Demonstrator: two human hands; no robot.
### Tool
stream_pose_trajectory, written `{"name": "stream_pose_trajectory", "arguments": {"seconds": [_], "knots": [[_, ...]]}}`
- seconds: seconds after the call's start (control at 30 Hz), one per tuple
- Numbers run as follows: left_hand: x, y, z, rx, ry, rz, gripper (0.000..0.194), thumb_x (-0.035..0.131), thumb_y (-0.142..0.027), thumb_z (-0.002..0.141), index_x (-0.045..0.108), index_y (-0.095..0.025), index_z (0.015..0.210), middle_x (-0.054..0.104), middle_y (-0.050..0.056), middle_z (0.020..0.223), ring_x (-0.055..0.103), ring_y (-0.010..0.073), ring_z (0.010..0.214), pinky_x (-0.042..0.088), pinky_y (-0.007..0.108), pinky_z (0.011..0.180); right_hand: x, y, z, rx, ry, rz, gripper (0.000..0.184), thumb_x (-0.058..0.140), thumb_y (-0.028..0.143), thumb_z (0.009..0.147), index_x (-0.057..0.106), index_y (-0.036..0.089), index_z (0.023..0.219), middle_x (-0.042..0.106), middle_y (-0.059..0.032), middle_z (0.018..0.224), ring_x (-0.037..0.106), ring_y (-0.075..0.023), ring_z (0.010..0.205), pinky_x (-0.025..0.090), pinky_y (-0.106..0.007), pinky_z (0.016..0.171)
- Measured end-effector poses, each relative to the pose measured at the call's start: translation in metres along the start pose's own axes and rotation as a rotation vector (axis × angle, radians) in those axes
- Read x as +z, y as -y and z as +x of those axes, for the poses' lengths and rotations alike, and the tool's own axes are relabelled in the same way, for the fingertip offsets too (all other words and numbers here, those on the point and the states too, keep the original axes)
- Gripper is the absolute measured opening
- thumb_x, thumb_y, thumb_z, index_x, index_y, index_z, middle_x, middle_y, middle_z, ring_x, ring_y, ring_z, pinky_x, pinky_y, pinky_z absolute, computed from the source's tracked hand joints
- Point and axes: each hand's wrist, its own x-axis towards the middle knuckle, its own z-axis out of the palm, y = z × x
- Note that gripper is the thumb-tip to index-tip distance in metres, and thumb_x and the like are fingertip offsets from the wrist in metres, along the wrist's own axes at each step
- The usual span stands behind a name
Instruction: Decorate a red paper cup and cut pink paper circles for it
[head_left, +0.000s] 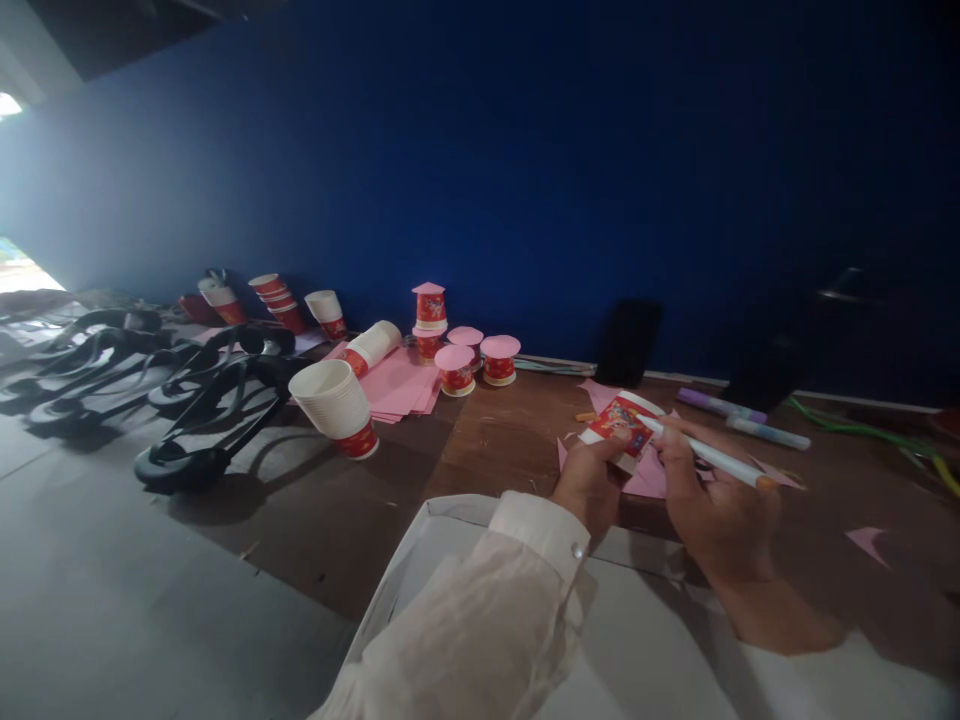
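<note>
My left hand (592, 483) is closed on a red and white paper cup (619, 424), which is tilted over on its side. In my right hand (716, 500) is a white marker pen (716, 460) with an orange end, its other end touching or close to the cup. Scraps of pink paper (651, 480) lie beneath and around the cup. To the right of the cup, a purple marker (720, 405) and a white marker (769, 434) rest on the table. The tip of my pen is too blurred to make out.
Small red cups with pink paper discs (455, 358) stand at the back, two of them stacked. Left of them are pink sheets (401, 395), a tall stack of paper cups (334, 400) and black headset-like straps (210, 430). A blue partition (480, 180) borders the table; green cables (847, 420) lie right.
</note>
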Motion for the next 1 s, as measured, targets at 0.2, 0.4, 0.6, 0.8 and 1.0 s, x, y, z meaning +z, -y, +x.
{"name": "stream_pose_trajectory", "arguments": {"seconds": [0.2, 0.4, 0.6, 0.8, 1.0], "knots": [[0.0044, -0.0034, -0.0037, -0.004, -0.016, 0.028, 0.029, 0.086, -0.012, 0.059, 0.07, -0.016, 0.083, 0.073, 0.005, 0.08, 0.073, 0.0214, 0.085, 0.055, 0.033, 0.088, 0.0007, -0.0029, -0.0022, 0.026, 0.014, 0.002, 0.025, 0.058, 0.035, 0.1, 0.078, 0.021, 0.1, 0.082, -0.0096, 0.1, 0.078, -0.027, 0.095, 0.06, -0.041, 0.09], [0.007, -0.0062, -0.0039, -0.037, -0.057, 0.025, 0.024, 0.085, -0.01, 0.06, 0.071, -0.015, 0.08, 0.073, 0.006, 0.077, 0.073, 0.0216, 0.084, 0.055, 0.033, 0.089, 0.0001, -0.0008, -0.0019, 0.034, 0.004, -0.005, 0.023, 0.059, 0.034, 0.1, 0.078, 0.021, 0.1, 0.082, -0.0095, 0.098, 0.078, -0.0264, 0.094, 0.06, -0.039, 0.088], [0.005, -0.006, -0.0021, -0.039, -0.069, -0.007, 0.022, 0.082, -0.008, 0.063, 0.07, -0.014, 0.08, 0.072, 0.005, 0.075, 0.07, 0.0165, 0.073, 0.055, 0.028, 0.082, 0.0002, -0.0019, -0.0017, 0.012, 0.009, -0.009, 0.023, 0.058, 0.033, 0.1, 0.077, 0.02, 0.101, 0.082, -0.0096, 0.1, 0.077, -0.0266, 0.096, 0.059, -0.04, 0.09], [0.004, -0.0076, 0.0003, -0.066, -0.066, 0.002, 0.021, 0.083, -0.009, 0.064, 0.07, -0.015, 0.08, 0.073, 0.006, 0.079, 0.071, 0.0179, 0.078, 0.055, 0.029, 0.085, 0.0009, -0.0011, -0.0022, 0.063, 0.012, 0.006, 0.026, 0.058, 0.037, 0.1, 0.077, 0.02, 0.101, 0.082, -0.0097, 0.1, 0.078, -0.0267, 0.095, 0.059, -0.04, 0.091], [0.0033, -0.0089, 0.0008, -0.062, -0.041, -0.014, 0.02, 0.082, -0.009, 0.064, 0.071, -0.015, 0.08, 0.074, 0.006, 0.08, 0.073, 0.0201, 0.083, 0.056, 0.03, 0.087, -0.0004, 0.0002, -0.0015, 0.069, 0.027, -0.017, 0.027, 0.057, 0.038, 0.101, 0.078, 0.02, 0.102, 0.082, -0.0101, 0.101, 0.077, -0.0267, 0.096, 0.059, -0.039, 0.091]]}}
